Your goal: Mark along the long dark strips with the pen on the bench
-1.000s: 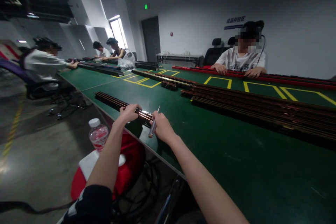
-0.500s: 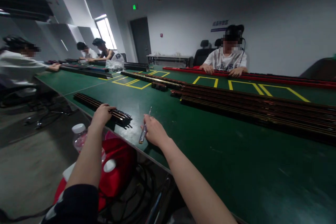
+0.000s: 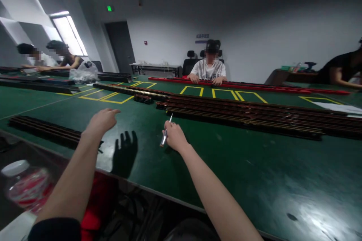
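1. Far out to the left of my left hand, below the table edge, a plastic bottle [image 3: 22, 188] with a white cap and red label stands beside something red.
2. The short bundle of dark rails [image 3: 45, 130] lies flat on the green table [image 3: 254, 180], its near end just left of and below my left hand. Half a second ago that hand rested on the bundle's end. Now the bundle lies alone, so the work on it is let go for the moment.
3. My left hand [image 3: 102, 119] hangs above the table, palm down, with the fingers loosely spread and nothing in them. It touches nothing; its shadow [image 3: 124, 154] falls on the bare cloth just to its right.
4. Between the two hands there is only bare table.
5. My right hand [image 3: 175, 138] is closed around a slim silver tool [image 3: 163, 140], held as before. The fingers wrap its middle, the thin tip points up and away from me, and the butt sticks out below the fist. The hand sits low over the table; I cannot tell whether it rests on it.
6. Beyond the right hand and running far off to its right lies a long stack of dark rails [image 3: 254, 115], well apart from the tool's tip.
7. Beyond that stack, a seated person [image 3: 209, 71] has both hands on a red rail [image 3: 240, 84].
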Motion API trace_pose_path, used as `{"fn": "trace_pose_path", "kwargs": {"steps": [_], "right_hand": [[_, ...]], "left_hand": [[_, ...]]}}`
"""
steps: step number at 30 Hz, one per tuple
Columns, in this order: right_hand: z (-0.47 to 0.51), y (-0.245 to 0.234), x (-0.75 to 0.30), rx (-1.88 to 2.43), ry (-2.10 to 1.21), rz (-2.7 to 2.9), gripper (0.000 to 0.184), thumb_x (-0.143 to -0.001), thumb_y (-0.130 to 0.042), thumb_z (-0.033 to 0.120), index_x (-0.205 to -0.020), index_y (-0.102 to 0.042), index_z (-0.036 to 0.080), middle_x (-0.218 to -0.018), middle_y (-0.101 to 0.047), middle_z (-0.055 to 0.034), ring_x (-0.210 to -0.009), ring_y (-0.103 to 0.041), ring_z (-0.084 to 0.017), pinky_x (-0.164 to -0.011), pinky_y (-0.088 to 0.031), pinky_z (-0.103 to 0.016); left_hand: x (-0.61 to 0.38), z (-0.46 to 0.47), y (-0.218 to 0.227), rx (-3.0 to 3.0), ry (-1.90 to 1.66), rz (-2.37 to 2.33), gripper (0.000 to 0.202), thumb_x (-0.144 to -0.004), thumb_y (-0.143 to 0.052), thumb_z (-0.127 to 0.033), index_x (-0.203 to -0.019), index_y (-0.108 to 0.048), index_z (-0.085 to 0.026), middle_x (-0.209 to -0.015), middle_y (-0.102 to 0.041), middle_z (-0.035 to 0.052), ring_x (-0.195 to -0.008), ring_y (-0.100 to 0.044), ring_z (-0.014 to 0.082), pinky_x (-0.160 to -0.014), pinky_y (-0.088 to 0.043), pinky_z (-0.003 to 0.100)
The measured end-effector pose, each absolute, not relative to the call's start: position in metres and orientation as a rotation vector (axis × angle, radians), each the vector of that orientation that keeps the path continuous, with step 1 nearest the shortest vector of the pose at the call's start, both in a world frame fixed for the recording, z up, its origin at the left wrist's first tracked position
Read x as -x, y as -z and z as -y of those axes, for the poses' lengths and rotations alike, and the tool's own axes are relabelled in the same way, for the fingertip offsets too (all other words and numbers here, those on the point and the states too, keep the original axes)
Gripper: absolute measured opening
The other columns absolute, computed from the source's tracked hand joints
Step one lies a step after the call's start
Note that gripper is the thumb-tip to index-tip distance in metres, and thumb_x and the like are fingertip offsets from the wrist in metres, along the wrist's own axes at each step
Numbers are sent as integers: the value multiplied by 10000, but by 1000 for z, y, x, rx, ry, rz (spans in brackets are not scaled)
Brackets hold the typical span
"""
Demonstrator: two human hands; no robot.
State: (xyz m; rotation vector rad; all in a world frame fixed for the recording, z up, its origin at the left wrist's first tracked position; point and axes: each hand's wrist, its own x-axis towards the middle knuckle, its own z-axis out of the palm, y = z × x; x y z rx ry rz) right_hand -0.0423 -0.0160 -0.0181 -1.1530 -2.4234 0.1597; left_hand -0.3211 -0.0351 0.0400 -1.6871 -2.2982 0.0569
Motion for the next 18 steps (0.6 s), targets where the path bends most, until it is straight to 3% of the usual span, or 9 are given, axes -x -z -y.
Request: {"fn": "trace_pose_path", "kwargs": {"steps": [3,5,8,13,18], "right_hand": [[-3,20,-4,1309,-134,2258,90,-893,-483,148,-981,-488,169,-1002,-641,-138,-938,-594,-233,-831,-451,-369],[-12,21,-39,1447,-123,2078,84,-889,-472,141,-966,-485,171,-986,-642,-133,-917,-595,-230,-818,-458,-368],[-20,23,-92,1608,-11,1914,80,-891,-451,145,-963,-484,160,-985,-635,-147,-942,-587,-250,-819,-459,-379],[-21,27,-164,1721,200,1955,117,-889,-429,145,-975,-509,148,-1032,-632,-173,-1003,-566,-275,-872,-445,-425],[-25,35,-199,1760,332,1980,262,-898,-444,206,-1138,-489,110,-1283,-537,-216,-1266,-440,-301,-1025,-342,-472]], "left_hand": [[250,7,-39,1932,9,2149,467,-847,-376,-148,-1243,-612,-220,-1231,-638,101,-1088,-599,255,-907,-465,373],[207,-9,-31,2129,87,1973,431,-852,-378,-175,-1177,-648,-260,-1225,-642,67,-1152,-565,243,-955,-448,364],[154,-26,-16,2293,222,1801,436,-854,-368,-188,-1196,-631,-250,-1281,-598,85,-1261,-478,256,-1007,-419,414],[97,-45,10,2388,414,1676,530,-874,-366,-195,-1396,-454,-154,-1458,-440,150,-1372,-357,287,-1103,-322,468],[67,-62,27,2439,384,1665,597,-926,-351,-331,-1488,-291,-141,-1536,-333,155,-1447,-215,302,-1153,-204,516]]}}
